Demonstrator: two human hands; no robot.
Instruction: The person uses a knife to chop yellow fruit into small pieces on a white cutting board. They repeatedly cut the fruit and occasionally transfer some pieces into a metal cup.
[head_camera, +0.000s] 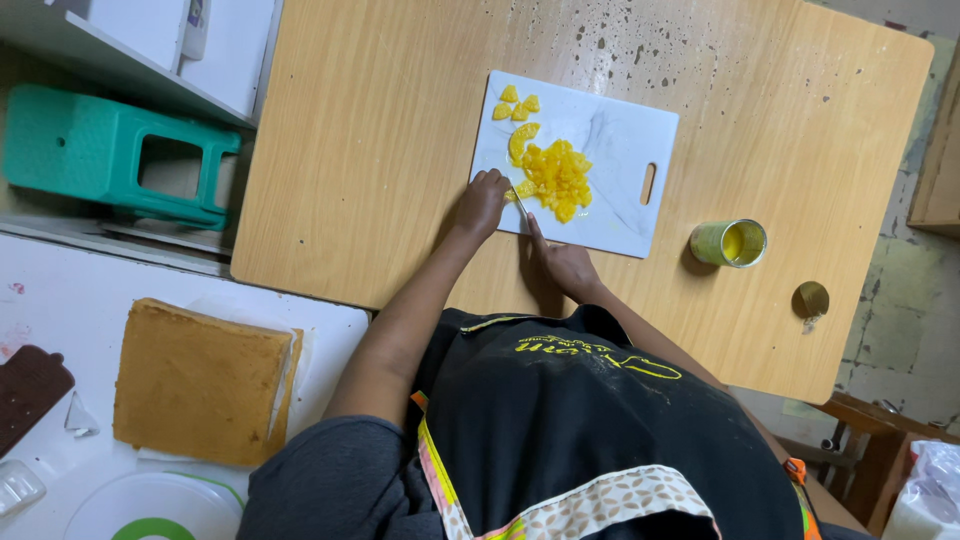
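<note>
While two hands (480, 205) (565, 262) work: one board (620, 140), one can (728, 243), one knife (520, 208).

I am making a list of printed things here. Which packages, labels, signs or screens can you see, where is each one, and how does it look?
Open round tin can with pale green side: on the wooden table, right of the white cutting board; yellow liquid inside.
Round metal lid: on the table, right of the can.
Yellow printed design on the black apron: on the person's chest.
Clear plastic bag: bottom right corner.
No screens or signs.
</note>
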